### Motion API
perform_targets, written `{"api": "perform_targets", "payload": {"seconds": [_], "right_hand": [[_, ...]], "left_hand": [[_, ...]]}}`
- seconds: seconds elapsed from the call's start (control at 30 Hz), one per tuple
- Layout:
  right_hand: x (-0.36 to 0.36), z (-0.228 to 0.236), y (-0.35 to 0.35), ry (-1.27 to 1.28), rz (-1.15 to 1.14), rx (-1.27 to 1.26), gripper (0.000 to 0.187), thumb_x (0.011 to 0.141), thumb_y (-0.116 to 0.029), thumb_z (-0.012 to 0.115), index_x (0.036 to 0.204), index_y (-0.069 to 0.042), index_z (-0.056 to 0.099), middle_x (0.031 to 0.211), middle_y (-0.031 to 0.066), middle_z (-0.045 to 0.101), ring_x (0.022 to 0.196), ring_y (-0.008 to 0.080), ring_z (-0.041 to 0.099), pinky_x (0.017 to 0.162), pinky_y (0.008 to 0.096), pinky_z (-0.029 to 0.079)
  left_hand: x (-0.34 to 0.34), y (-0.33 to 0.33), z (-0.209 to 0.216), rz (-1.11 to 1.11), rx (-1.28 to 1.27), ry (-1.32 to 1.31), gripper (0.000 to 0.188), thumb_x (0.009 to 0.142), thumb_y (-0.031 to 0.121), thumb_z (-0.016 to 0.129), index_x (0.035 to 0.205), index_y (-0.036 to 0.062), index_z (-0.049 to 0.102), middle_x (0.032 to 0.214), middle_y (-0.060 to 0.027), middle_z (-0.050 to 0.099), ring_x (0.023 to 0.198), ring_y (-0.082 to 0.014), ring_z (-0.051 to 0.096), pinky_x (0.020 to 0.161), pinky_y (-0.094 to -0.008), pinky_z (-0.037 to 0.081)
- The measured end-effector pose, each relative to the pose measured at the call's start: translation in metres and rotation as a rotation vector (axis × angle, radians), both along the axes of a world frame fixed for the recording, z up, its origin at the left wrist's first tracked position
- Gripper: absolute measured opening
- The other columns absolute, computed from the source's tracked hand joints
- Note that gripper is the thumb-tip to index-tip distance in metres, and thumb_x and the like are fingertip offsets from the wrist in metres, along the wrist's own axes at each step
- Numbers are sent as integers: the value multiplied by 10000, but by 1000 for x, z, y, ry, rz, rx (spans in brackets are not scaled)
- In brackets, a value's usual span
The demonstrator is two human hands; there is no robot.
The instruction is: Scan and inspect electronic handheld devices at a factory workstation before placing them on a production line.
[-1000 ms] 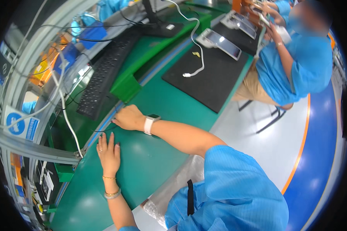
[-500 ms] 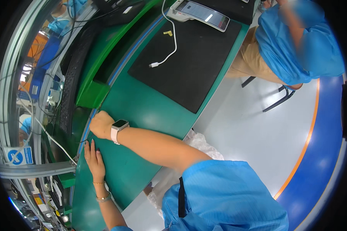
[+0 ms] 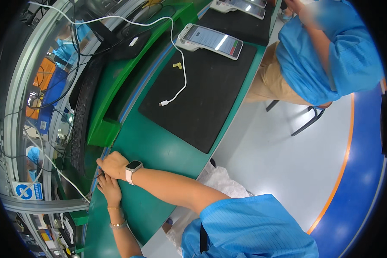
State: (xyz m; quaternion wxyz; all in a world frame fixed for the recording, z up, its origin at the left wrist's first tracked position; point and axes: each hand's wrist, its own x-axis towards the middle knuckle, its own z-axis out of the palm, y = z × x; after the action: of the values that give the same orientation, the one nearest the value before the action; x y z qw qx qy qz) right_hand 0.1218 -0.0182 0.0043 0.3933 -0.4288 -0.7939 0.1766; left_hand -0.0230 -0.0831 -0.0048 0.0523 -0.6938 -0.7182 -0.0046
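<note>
My right hand (image 3: 115,165), with a watch on its wrist, is closed at the table's left edge. What its curled fingers hold, if anything, is hidden. Just below it my left hand (image 3: 110,189) lies on the green table with its fingers apart, their tips touching or nearly touching the right hand. A thin black wire (image 3: 91,177) runs from the left toward the fingertips of both hands; whether either grips it I cannot make out.
Beyond my arms lies a black mat (image 3: 189,99) with a white cable (image 3: 184,77), a small yellow piece (image 3: 177,65) and a white handheld terminal (image 3: 213,41). A green ledge (image 3: 105,133) and metal frame (image 3: 47,206) border the left. A seated co-worker (image 3: 314,60) is at far right.
The view has shifted, so the mat and terminal sit lower. My hands have come closer together, and the left fingers, stretched out before, are now bent near the right hand.
</note>
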Motion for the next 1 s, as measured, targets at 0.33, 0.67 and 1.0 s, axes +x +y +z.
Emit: {"api": "perform_targets", "payload": {"seconds": [0.33,0.67,1.0], "right_hand": [[-3,-3,1,-134,119,134,241,708,-169,634,882,-4,656,883,133,631,768,267,649,632,373,504],[1,3,1,-229,189,145,315,760,-195,624,1030,-34,608,946,106,605,777,265,638,647,388,507],[-9,8,-4,-270,214,144,279,756,-183,605,997,-42,618,933,134,622,808,291,645,665,409,515]], "left_hand": [[6,-11,6,20,159,-140,698,953,369,456,1521,143,120,1465,-167,355,1371,-386,280,1076,-612,160],[5,-15,5,-59,196,-211,731,896,296,532,1508,112,177,1434,-218,388,1353,-408,305,1074,-629,166],[0,-23,7,-52,252,-158,764,858,287,579,1500,103,207,1402,-212,418,1321,-432,331,1036,-658,195]]}}
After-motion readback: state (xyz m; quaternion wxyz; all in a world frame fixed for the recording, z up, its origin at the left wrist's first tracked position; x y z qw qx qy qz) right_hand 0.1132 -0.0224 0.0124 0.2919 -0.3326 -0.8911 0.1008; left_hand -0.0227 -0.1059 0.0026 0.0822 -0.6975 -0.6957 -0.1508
